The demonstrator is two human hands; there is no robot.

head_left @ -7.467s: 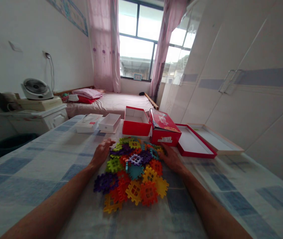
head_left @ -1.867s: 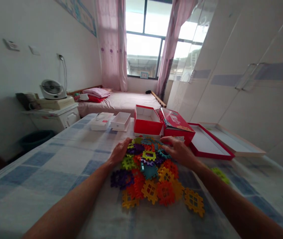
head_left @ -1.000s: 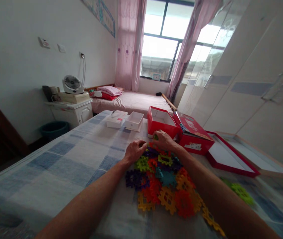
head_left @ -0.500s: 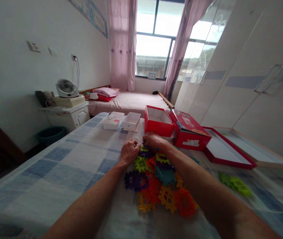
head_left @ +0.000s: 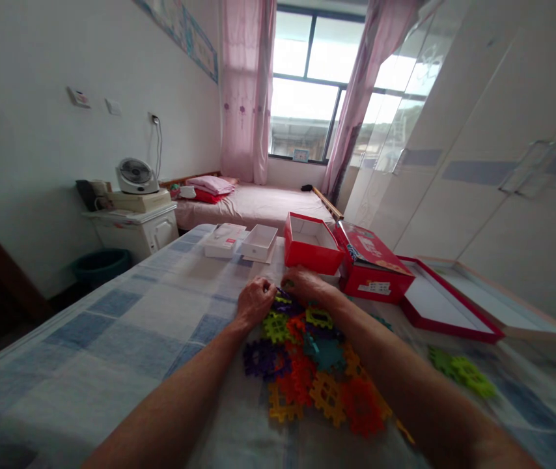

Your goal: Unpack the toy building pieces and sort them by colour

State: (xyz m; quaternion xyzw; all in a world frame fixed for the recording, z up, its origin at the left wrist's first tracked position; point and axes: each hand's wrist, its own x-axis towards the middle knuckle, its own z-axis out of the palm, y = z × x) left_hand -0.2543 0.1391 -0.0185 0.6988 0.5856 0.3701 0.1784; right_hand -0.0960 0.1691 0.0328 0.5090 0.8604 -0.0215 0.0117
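My left hand is curled closed at the far end of a pile of colourful interlocking plastic pieces. Close beside it, my right hand is closed too, knuckles up. Between the two hands shows a dark purple piece with a bit of yellow-green; the fingertips on it are mostly hidden. Nearer me lie a lime green piece, a teal piece, a purple piece, a yellow piece and an orange-red piece. My right forearm covers part of the pile.
Behind the hands stand an open red box, a larger red carton and two small white boxes, one an open tray. Shallow lids, one with a red rim, lie to the right. Green pieces rest apart on the checked tablecloth.
The view has tilted slightly, so the whole scene sits a little lower. Both hands stay together at the pile's far end, with barely any visible movement.
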